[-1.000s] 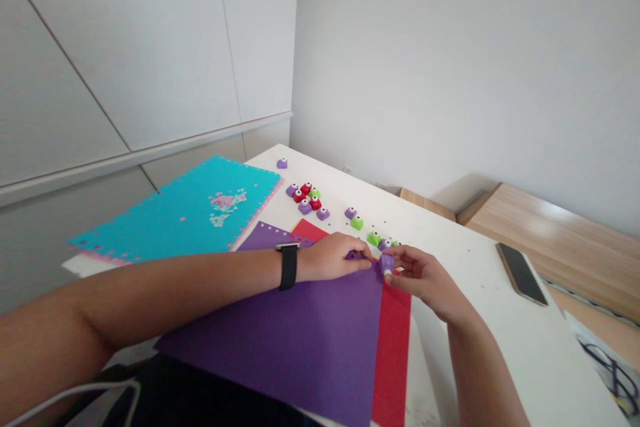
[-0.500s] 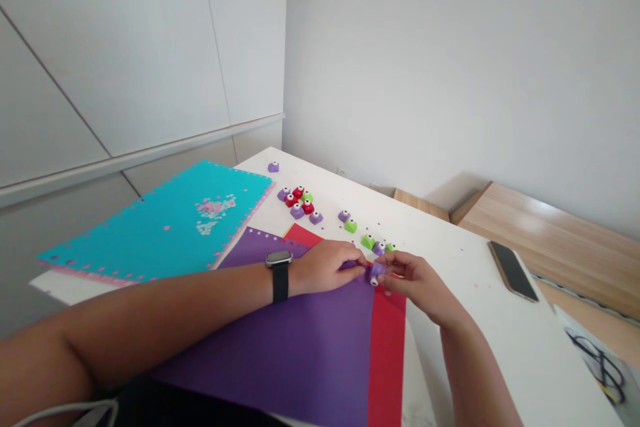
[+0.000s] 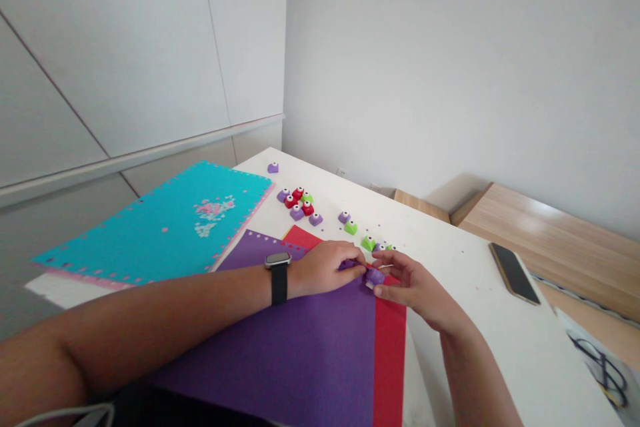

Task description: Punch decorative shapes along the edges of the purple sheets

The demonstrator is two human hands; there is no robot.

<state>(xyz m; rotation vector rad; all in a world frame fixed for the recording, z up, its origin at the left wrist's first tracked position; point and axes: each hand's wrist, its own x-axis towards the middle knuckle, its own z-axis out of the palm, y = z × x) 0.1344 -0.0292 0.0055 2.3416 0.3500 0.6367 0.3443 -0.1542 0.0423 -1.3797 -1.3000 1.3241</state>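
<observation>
A purple sheet [image 3: 300,347] lies over a red sheet [image 3: 390,347], with small punched holes along the purple sheet's far edge. My left hand [image 3: 330,267], with a watch on its wrist, pinches the far edge of the purple sheet. A small purple punch [image 3: 374,277] sits at that edge, just right of the left fingertips. The fingers of my right hand [image 3: 407,280] are around the punch, thumb near its lower side. The punch's white button faces down toward me. Part of the sheet edge is hidden behind my fingers.
A blue sheet [image 3: 150,227] with punched edges and a pile of paper bits [image 3: 215,209] lies at left over a pink one. Several red, green [image 3: 351,227] and purple punches stand along the table's back. A phone [image 3: 514,272] lies at right, glasses [image 3: 603,367] beyond it.
The purple punch has tilted and shifted slightly left, and its white button is less visible. My right fingers have moved with it and loosened a little. My left hand has barely moved.
</observation>
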